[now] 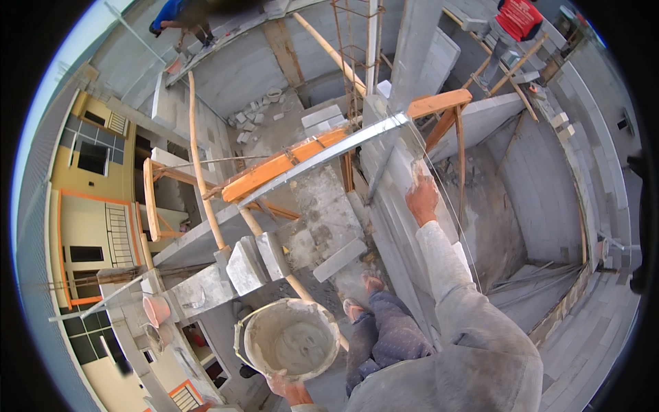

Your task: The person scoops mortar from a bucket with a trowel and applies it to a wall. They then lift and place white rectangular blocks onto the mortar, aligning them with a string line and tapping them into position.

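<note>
My left hand [292, 390] grips the near rim of a mortar-smeared bucket [264, 328], its fingers closed over the edge. Wet grey mortar [296, 349] lies inside the bucket. Ahead, my right arm reaches out over a grey block wall [391, 180]. The right hand [421, 200] is closed at the wall's top, with a small pale piece at its fingertips that I cannot make out. A thin string [449, 199] stretches along the wall just right of that hand. Beyond it, a metal straightedge [326, 156] runs beside an orange timber beam [285, 166].
Grey blocks [247, 264] stand on the wall at left, near a pink bucket [156, 310]. A loose block [340, 259] lies by my feet. Bamboo poles [195, 151] lean upright. Two other people, in blue [171, 12] and red [519, 18], work at the far walls.
</note>
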### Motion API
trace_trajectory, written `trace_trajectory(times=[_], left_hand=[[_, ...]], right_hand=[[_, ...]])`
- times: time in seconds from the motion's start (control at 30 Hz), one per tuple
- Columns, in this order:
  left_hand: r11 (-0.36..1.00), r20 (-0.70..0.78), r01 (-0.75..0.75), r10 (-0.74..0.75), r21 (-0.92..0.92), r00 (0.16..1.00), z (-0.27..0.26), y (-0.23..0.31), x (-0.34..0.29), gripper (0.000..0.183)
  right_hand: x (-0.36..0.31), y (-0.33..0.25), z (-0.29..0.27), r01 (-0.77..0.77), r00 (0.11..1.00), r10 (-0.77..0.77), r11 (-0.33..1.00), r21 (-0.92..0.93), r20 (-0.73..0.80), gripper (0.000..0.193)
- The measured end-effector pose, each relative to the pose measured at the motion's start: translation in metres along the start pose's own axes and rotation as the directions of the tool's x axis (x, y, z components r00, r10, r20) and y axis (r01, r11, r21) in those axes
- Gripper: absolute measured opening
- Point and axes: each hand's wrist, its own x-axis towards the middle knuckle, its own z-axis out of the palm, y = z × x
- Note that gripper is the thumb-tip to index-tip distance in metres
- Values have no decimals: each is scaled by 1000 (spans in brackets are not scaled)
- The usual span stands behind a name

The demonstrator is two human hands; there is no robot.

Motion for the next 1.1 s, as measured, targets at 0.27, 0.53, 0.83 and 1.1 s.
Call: trace_trajectory(times=[0.27,0.53,0.83,1.1], left_hand=[[997,334,8,-31,71,942,71,33,-6,48],[960,532,-247,143,130,835,156,32,-29,42],[808,798,-575,261,128,544,186,21,-77,27],[957,593,-234,90,172,800,159,1,-54,31]], right_hand=[[-143,11,-71,128,988,-107,971,203,-112,53],[-274,-27,-142,409,740,-561,813,415,370,55],[-304,-31,-92,400,746,-497,866,298,443,36],[-283,-4,-123,-514,333,-249,761,396,910,50]])
